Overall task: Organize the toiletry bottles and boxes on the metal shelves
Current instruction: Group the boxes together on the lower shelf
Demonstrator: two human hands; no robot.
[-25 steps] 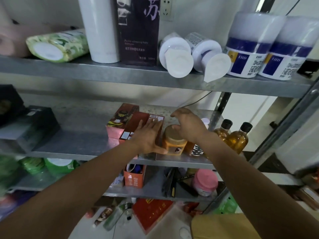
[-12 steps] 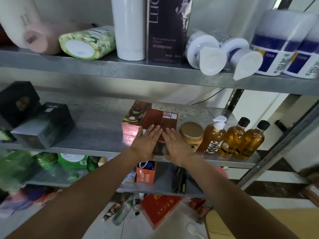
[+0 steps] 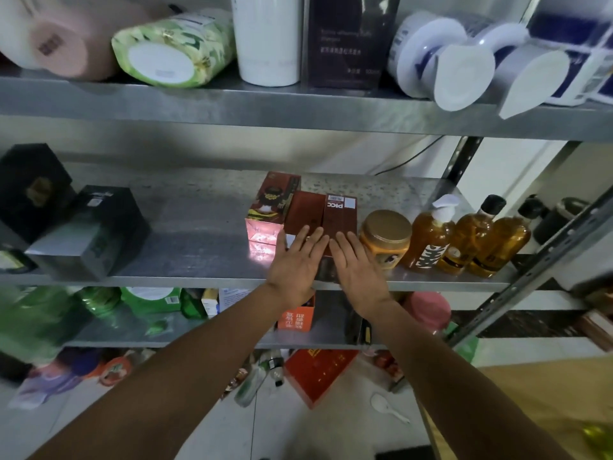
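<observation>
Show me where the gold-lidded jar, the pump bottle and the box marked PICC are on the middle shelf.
gold-lidded jar (image 3: 385, 224): head view, on its gold lid.
pump bottle (image 3: 431, 232): head view, on its amber body.
box marked PICC (image 3: 340, 219): head view, on its brown top face.

The head-worn camera faces the metal shelving square-on from arm's reach, looking forward and slightly down. The top of the middle shelf (image 3: 199, 270) fills the centre, and both forearms run up from the bottom edge to the left hand (image 3: 295, 263) and right hand (image 3: 356, 267) at its front lip. The upper shelf (image 3: 232, 104) crosses the top of the frame, the lower shelf (image 3: 149, 340) and floor (image 3: 282, 436) show beneath, and the wide lens tilts the upright post (image 3: 530, 279) at right.
</observation>
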